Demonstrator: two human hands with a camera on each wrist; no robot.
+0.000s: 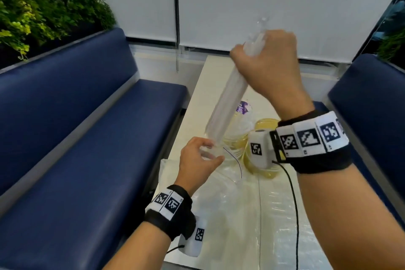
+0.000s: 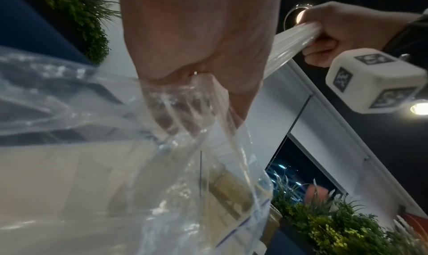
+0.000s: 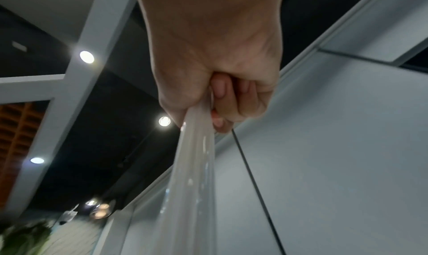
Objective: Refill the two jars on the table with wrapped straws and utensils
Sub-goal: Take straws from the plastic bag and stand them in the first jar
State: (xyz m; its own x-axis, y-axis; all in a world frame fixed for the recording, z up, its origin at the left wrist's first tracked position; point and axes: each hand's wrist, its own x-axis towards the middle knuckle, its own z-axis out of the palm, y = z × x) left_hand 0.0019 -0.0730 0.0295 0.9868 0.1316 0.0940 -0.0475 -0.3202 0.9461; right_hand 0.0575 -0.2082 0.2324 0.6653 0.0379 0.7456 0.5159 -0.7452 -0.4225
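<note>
While the right hand (image 1: 266,66) clenches them, the white wrapped straws (image 1: 228,98) slant; left hand (image 1: 198,160) pinches their bag (image 2: 176,130).

Occluded, cropped and blurred regions across the three views.
The right hand (image 1: 266,61) is motion-blurred in the head view, and its wrist unit covers part of the jars (image 1: 265,126); their contents cannot be told. The straw bundle (image 1: 228,98) hides its upper end inside the fist, and its lower end is lost behind clear plastic bag (image 2: 180,149) at the left hand (image 1: 197,160). The counter (image 1: 219,72) is cut off by the bottom edge.
</note>
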